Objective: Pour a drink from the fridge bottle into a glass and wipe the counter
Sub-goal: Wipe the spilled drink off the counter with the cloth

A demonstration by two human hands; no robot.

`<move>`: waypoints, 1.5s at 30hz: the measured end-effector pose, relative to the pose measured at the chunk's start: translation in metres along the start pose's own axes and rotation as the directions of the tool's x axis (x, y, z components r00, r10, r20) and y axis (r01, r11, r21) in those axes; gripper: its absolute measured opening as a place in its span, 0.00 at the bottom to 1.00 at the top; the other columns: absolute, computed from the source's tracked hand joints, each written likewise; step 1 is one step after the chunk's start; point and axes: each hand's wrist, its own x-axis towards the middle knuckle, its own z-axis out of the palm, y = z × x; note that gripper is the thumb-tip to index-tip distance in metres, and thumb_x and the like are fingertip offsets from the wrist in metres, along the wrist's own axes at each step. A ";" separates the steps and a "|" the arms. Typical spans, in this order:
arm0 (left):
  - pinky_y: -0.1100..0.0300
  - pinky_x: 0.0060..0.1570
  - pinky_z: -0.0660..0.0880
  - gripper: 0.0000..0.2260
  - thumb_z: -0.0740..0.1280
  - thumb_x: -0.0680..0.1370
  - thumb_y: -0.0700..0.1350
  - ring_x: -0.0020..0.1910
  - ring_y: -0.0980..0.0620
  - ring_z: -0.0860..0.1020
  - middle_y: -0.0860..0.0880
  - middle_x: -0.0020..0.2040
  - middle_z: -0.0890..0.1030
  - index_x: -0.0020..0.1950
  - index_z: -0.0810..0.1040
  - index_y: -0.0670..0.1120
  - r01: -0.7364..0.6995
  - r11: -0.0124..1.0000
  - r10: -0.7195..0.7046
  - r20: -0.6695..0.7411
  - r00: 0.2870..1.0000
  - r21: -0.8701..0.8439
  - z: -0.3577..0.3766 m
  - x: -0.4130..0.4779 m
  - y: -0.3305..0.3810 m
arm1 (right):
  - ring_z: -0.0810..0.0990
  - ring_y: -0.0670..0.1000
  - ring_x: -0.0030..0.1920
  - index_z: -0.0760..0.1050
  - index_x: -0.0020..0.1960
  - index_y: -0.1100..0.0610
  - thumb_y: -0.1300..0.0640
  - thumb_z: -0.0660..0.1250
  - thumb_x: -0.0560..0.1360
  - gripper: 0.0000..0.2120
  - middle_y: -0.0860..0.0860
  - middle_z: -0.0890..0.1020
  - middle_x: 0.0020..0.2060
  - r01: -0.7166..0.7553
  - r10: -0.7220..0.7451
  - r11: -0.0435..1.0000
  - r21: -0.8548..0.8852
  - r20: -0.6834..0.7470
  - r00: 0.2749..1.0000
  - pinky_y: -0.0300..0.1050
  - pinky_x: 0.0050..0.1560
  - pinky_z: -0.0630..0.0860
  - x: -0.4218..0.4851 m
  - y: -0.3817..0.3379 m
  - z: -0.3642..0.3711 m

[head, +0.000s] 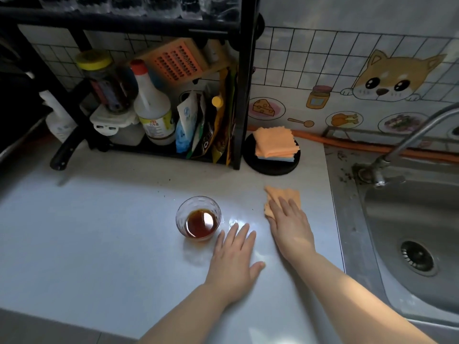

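A small clear glass (198,216) with dark brown drink in its bottom stands on the pale counter (99,232). My left hand (236,259) lies flat on the counter just right of the glass, fingers spread, holding nothing. My right hand (290,225) presses flat on an orange cloth (283,196) further right, near the sink's edge. The cloth's far part shows beyond my fingers. No fridge bottle is in view.
A black rack (244,95) at the back holds bottles, a jar and packets. A round black mat (272,167) carries folded orange cloths (275,142). The steel sink (417,232) and tap (407,142) are at the right. A knife handle (63,153) lies at the left.
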 end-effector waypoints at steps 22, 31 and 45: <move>0.50 0.75 0.47 0.25 0.56 0.80 0.53 0.77 0.48 0.48 0.50 0.77 0.53 0.75 0.55 0.47 -0.316 0.949 0.316 0.019 0.948 0.002 -0.061 -0.017 0.058 | 0.72 0.51 0.60 0.65 0.71 0.50 0.56 0.56 0.79 0.20 0.53 0.72 0.62 -0.061 0.163 0.963 0.261 -0.388 0.907 0.36 0.61 0.69 -0.131 0.056 -0.063; 0.50 0.74 0.52 0.24 0.57 0.79 0.55 0.75 0.48 0.54 0.50 0.75 0.60 0.72 0.60 0.48 -0.658 0.746 0.659 0.024 0.751 0.102 -0.061 -0.073 0.163 | 0.72 0.54 0.62 0.62 0.72 0.50 0.57 0.57 0.79 0.22 0.50 0.67 0.66 -0.472 0.511 0.858 0.204 -0.443 0.737 0.50 0.62 0.71 -0.299 0.098 -0.083; 0.52 0.72 0.54 0.24 0.58 0.78 0.54 0.74 0.48 0.58 0.49 0.74 0.62 0.73 0.61 0.47 -0.959 0.274 0.934 0.216 0.283 0.072 0.013 -0.231 0.422 | 0.78 0.52 0.51 0.68 0.67 0.50 0.64 0.63 0.74 0.24 0.50 0.75 0.51 -0.761 0.736 0.579 0.292 -0.588 0.335 0.42 0.44 0.78 -0.610 0.201 -0.064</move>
